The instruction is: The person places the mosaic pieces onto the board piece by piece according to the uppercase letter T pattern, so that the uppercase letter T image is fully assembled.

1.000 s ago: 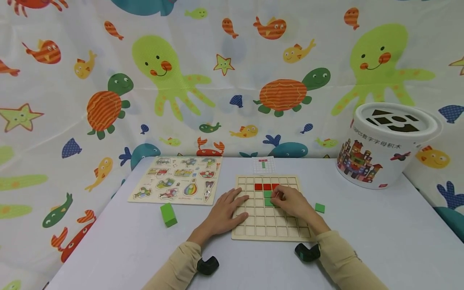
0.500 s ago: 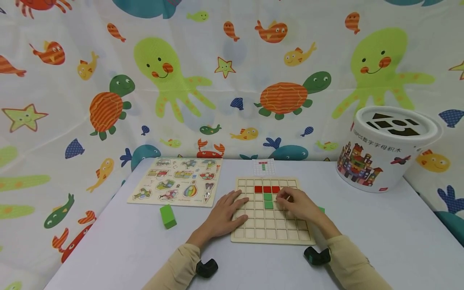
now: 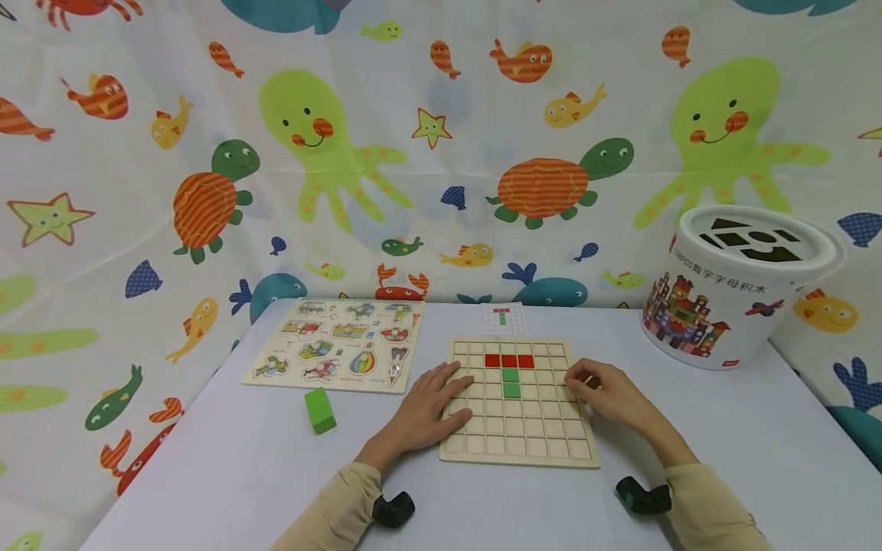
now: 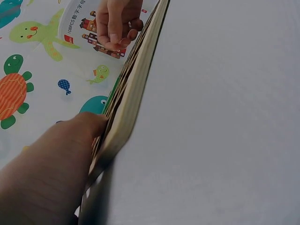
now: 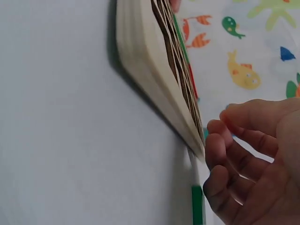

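Observation:
A wooden grid board (image 3: 520, 444) lies on the white table, with three red tiles (image 3: 509, 360) in a row and two green tiles (image 3: 511, 389) below the middle one. My left hand (image 3: 427, 405) rests on the board's left edge with spread fingers. Over the right edge hovers my right hand (image 3: 609, 394), its fingers loosely bent and holding nothing visible. In the right wrist view, thumb and index fingertip nearly meet, and a loose green tile (image 5: 197, 206) shows on the table beside that hand. The head view hides this tile behind the hand.
Behind the board lies a small pattern card (image 3: 502, 319) with a red and green T shape. A picture puzzle board (image 3: 338, 344) and a green block (image 3: 320, 411) are at the left. At the right stands a large white tub (image 3: 737, 291) with a slotted lid.
My right hand has left the green tiles and moved right to the board's edge, uncovering the red row and green tiles. My left hand has stayed in place.

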Demonstrator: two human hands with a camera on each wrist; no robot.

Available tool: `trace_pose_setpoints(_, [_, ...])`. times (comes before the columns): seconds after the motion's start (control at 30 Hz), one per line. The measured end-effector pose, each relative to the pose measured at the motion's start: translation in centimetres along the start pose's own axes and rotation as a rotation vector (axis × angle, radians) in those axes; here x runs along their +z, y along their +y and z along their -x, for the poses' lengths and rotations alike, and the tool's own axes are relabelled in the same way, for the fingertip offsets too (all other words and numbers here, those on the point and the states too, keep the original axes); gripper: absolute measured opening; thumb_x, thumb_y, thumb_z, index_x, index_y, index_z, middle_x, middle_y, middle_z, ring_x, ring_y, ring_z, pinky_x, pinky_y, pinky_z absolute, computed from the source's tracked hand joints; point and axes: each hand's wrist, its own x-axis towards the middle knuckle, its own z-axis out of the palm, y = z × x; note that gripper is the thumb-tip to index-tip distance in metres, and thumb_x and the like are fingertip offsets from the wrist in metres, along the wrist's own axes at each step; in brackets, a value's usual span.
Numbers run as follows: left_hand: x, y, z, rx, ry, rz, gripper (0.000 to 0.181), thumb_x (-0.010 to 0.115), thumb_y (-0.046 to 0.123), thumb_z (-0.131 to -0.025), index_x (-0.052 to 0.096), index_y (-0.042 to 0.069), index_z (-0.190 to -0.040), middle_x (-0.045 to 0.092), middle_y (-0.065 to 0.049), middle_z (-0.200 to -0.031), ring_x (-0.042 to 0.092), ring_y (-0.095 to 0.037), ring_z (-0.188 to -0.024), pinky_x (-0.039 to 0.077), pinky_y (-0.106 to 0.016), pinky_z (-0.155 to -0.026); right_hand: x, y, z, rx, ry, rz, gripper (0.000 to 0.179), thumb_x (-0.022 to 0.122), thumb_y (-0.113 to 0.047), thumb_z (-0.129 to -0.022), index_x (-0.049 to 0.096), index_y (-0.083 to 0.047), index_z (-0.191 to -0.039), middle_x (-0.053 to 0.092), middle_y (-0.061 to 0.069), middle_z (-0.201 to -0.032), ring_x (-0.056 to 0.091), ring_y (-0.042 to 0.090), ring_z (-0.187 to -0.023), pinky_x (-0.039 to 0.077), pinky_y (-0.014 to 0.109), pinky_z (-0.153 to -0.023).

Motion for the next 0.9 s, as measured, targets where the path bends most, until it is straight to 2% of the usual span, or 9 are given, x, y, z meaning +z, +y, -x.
trace_pose_setpoints(0.23, [0.0, 0.0, -0.1, -0.009, -0.008, 0.009, 0.055, 0.049, 0.048, -0.094, 0.041, 0.025, -0.143, 0.028, -0.007, -0.155, 0.02, -0.029, -0.145, 0.018, -0.051, -0.116, -2.3, 1.7, 0.8, 0.035, -0.02, 0.065, 0.018, 0.059, -0.025, -0.094, 0.061, -0.009, -0.102, 0.061, 0.005, -0.094, 0.054, 0.015, -0.081, 0.046, 0.024, -0.061])
trace_pose_setpoints(0.37, [0.1, 0.0, -0.1, -0.001, 0.0, 0.009, 0.055, 0.049, 0.047, -0.094, 0.041, 0.025, -0.143, 0.029, -0.008, -0.155, 0.021, -0.03, -0.145, 0.02, -0.053, -0.115, -3.7, 2.7, 1.2, 0.086, -0.092, 0.087, 0.022, 0.06, -0.024, -0.092, 0.06, -0.007, -0.105, 0.058, 0.005, -0.094, 0.052, 0.017, -0.082, 0.045, 0.026, -0.064])
trace_pose_setpoints(0.5, [0.1, 0.0, 0.0, 0.005, 0.007, 0.008, 0.054, 0.049, 0.047, -0.094, 0.042, 0.024, -0.143, 0.029, -0.009, -0.154, 0.022, -0.031, -0.144, 0.021, -0.054, -0.114, -4.6, 3.1, 1.7, 0.089, -0.171, 0.082, 0.03, 0.065, -0.027, -0.089, 0.059, -0.004, -0.107, 0.054, 0.006, -0.092, 0.048, 0.018, -0.082, 0.042, 0.026, -0.064])
trace_pose_setpoints(0.63, [0.1, 0.0, 0.0, -0.002, 0.002, 0.005, 0.055, 0.049, 0.048, -0.094, 0.041, 0.026, -0.143, 0.029, -0.008, -0.155, 0.021, -0.029, -0.145, 0.02, -0.052, -0.115, -4.8, 3.2, 1.9, 0.08, -0.209, 0.093, 0.034, 0.07, -0.03, -0.084, 0.058, -0.005, -0.104, 0.05, 0.005, -0.087, 0.045, 0.017, -0.079, 0.039, 0.025, -0.062])
trace_pose_setpoints(0.9, [0.1, -0.1, -0.1, -0.007, -0.007, 0.01, 0.055, 0.049, 0.048, -0.094, 0.04, 0.025, -0.144, 0.028, -0.007, -0.155, 0.02, -0.029, -0.145, 0.018, -0.052, -0.116, -4.5, 3.0, 2.0, 0.067, -0.183, 0.172, 0.033, 0.074, -0.032, -0.08, 0.057, -0.008, -0.096, 0.052, 0.002, -0.082, 0.045, 0.015, -0.076, 0.038, 0.025, -0.062])
